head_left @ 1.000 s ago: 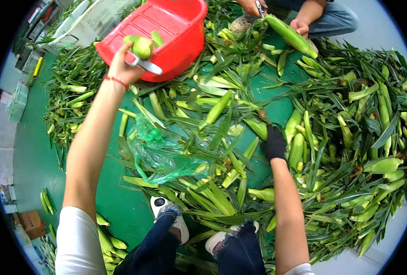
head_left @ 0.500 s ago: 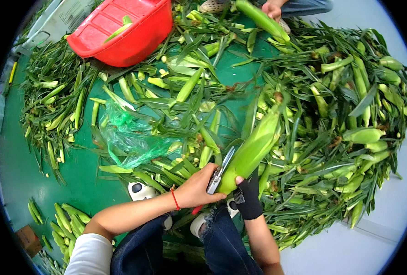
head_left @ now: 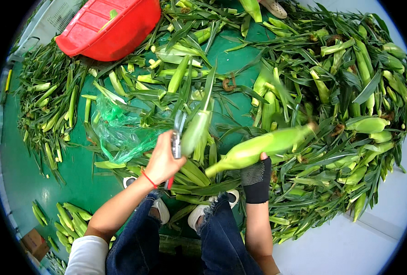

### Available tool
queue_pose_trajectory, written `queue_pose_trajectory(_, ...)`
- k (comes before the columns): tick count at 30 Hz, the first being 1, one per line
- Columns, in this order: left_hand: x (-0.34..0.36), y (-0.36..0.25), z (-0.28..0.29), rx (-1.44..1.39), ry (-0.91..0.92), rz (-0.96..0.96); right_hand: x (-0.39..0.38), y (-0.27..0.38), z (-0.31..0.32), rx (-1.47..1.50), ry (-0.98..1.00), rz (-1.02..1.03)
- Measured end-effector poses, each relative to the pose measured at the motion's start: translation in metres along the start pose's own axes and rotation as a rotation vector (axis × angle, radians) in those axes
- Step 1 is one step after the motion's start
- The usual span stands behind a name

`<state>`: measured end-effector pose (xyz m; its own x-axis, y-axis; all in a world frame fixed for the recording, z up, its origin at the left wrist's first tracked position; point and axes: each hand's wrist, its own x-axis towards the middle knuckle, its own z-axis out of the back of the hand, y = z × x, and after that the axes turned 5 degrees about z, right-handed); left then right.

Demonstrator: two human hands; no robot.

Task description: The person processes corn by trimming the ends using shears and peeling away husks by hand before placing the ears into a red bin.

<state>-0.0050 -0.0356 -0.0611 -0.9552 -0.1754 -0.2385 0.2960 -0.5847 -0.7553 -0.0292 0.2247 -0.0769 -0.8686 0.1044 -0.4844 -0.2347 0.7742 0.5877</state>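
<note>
In the middle foreground my left hand [head_left: 164,158] grips metal cutting shears with red on a handle [head_left: 176,144], blades pointing up. A blurred piece of leafy husk [head_left: 195,130] is just right of the blades; whether it touches them I cannot tell. My right hand [head_left: 256,178], in a dark glove with a bare thumb tip, holds an ear of corn [head_left: 251,149] lying sideways, stalk end to the left. A crumpled green plastic bag [head_left: 116,128] lies among leaves on the green floor [head_left: 33,169] to the left.
A red tub [head_left: 102,32] stands top left beside a white crate [head_left: 52,23]. Leaves and ears pile high on the right [head_left: 359,87]. Several ears [head_left: 70,224] and a cardboard box [head_left: 36,243] lie lower left. Another person's shoe [head_left: 273,7] shows at the top.
My left hand left the tub, came down to the ear, then moved up-left with the shears. My right hand lifted an ear from the pile, now turned more sideways. The view shifted.
</note>
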Motion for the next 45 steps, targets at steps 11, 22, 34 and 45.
queue_pose_trajectory(11, -0.039, -0.063, -0.009, -1.152, 0.866, 0.893, -0.023, -0.013, -0.047, -0.326, -0.097, 0.394)
queue_pose_trajectory(22, -0.023, -0.025, -0.011, -0.350, 0.568, -0.084, -0.020, 0.009, -0.032, -0.846, 0.219, 0.163)
queue_pose_trajectory(34, 0.035, -0.015, 0.032, 0.110, 0.821, -0.231, -0.042, 0.029, -0.045, -1.869, 0.598, 0.342)
queue_pose_trajectory(45, 0.017, 0.040, 0.035, -0.577, 0.793, 0.330, -0.029, 0.018, -0.003, -0.430, 0.280, -0.423)
